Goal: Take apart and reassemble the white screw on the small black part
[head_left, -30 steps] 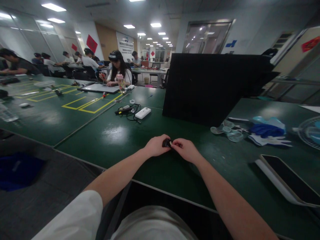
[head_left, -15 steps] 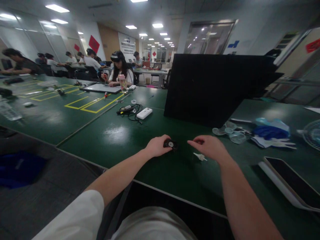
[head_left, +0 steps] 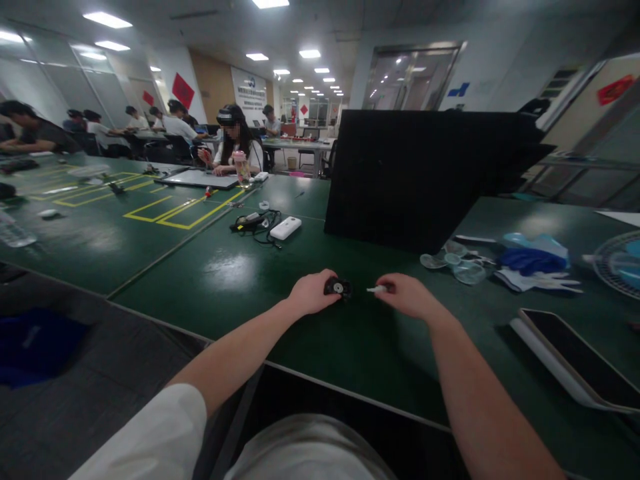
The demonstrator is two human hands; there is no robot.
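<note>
My left hand [head_left: 313,293] is closed around a small black part with a pale round hub [head_left: 339,288], low over the green table. A short gap to the right, my right hand [head_left: 405,293] pinches a small white pointed piece [head_left: 376,289]. Its narrow tip sticks out from the fingers toward the black part. The two pieces do not touch. What exact kind either piece is, I cannot make out, and the fingers hide much of both.
Behind my hands stands a large black panel [head_left: 390,180]. A white power bank-like box [head_left: 285,228] and cables [head_left: 257,221] lie left of it. Clear cups [head_left: 470,270], gloves [head_left: 537,279] and a phone-like device [head_left: 575,353] are on the right. A person [head_left: 235,143] sits across the table [head_left: 240,313].
My right hand has picked up the white pointed piece from the table and now holds it level, pointing left. My left hand keeps its hold on the black part.
</note>
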